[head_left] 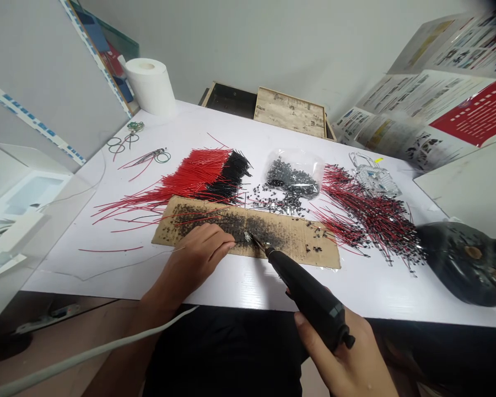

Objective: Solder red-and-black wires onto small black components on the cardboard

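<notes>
My right hand (347, 347) is wrapped round a black soldering iron (308, 289), whose tip points at small shiny metal bits on a scorched cardboard strip (301, 242). My left hand (206, 248) rests on the strip's left half with its fingers pressed together; a thin silvery wire runs to it from the left, and what its fingertips hold is hidden. Behind the strip lie a bundle of red wires (196, 171) and one of black wires (231, 176). Small black parts (287, 201) are scattered beside them, in front of a clear plastic tray (293, 171) filled with more.
A pile of red and black wires with parts on their ends (376, 220) lies at the right, beside a dark rounded object (463, 262). A white paper roll (149, 85) and scissors (124, 142) are at the back left. A pale cable (107, 347) crosses the lower left.
</notes>
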Demonstrator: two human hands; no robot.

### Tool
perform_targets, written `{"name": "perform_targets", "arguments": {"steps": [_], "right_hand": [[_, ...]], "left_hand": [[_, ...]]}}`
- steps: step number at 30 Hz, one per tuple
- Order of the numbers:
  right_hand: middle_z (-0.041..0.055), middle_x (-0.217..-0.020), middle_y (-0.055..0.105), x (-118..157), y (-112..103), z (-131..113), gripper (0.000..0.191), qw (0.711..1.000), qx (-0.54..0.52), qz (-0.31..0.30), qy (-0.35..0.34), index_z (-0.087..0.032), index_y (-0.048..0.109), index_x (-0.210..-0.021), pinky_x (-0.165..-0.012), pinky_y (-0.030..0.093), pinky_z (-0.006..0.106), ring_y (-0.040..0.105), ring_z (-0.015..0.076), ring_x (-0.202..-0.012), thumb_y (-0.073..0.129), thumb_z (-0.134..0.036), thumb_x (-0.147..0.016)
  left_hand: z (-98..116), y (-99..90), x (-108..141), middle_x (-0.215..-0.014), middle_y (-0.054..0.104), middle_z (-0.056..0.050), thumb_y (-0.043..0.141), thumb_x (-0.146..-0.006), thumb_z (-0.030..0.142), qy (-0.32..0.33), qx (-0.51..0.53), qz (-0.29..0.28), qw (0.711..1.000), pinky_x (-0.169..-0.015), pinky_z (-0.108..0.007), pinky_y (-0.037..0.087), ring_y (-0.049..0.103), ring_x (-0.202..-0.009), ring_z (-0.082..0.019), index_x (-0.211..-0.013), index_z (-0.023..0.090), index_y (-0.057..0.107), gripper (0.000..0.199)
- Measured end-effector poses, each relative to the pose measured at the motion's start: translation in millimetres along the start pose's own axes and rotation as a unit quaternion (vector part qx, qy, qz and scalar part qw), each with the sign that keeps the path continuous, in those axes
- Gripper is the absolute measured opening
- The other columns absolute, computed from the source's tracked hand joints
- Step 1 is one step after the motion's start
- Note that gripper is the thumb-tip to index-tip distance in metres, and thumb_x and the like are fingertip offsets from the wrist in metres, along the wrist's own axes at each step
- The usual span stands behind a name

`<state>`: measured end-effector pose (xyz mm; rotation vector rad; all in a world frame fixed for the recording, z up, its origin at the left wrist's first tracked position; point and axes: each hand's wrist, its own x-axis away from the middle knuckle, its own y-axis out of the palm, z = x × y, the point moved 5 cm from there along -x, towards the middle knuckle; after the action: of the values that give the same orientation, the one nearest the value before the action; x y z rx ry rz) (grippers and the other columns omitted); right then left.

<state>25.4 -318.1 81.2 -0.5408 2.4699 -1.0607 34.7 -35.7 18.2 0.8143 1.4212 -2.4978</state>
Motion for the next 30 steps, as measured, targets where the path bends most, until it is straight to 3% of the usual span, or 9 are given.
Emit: {"name": "perform_targets", "arguments": {"steps": [13,25,30], "right_hand": [[-0.0014,-0.131,0.087,11.5,7.0,13.6,0.040,0.998,-0.033,-0.023,0.038,-0.038,0.069,-0.156,-0.107,0.063,0.018,0.084,0.0130,-0.123,0.063,-0.037,-0.116],[-0.0038,-0.129,0.086,12.0,7.9,14.2,0.037,0.998,-0.052,-0.014,0.037,-0.041,0.071,-0.151,-0.104,0.063,0.018,0.084,0.0130,-0.120,0.064,-0.037,-0.115],[-0.0005,-0.129,0.086,11.7,8.0,13.3,0.039,0.999,-0.044,-0.018,0.027,-0.037,0.070,-0.153,-0.103,0.065,0.020,0.084,0.0151,-0.122,0.063,-0.034,-0.116]], "left_hand": [[-0.4,-0.3,-0.7,-0.098,0.074,-0.001,0.056,-0.120,0.024,-0.010,-0.001,-0.004,1.000,-0.090,-0.033,0.050,0.066,-0.092,-0.017,-0.105,0.021,0.072,0.022],[0.3,-0.4,-1.1,-0.098,0.073,-0.001,0.058,-0.118,0.020,-0.003,-0.001,-0.006,1.000,-0.090,-0.032,0.048,0.065,-0.092,-0.018,-0.105,0.020,0.071,0.019],[0.8,-1.0,-1.2,-0.098,0.072,0.000,0.059,-0.118,0.019,0.000,-0.005,-0.002,1.000,-0.090,-0.032,0.048,0.064,-0.092,-0.017,-0.106,0.020,0.071,0.017]]}}
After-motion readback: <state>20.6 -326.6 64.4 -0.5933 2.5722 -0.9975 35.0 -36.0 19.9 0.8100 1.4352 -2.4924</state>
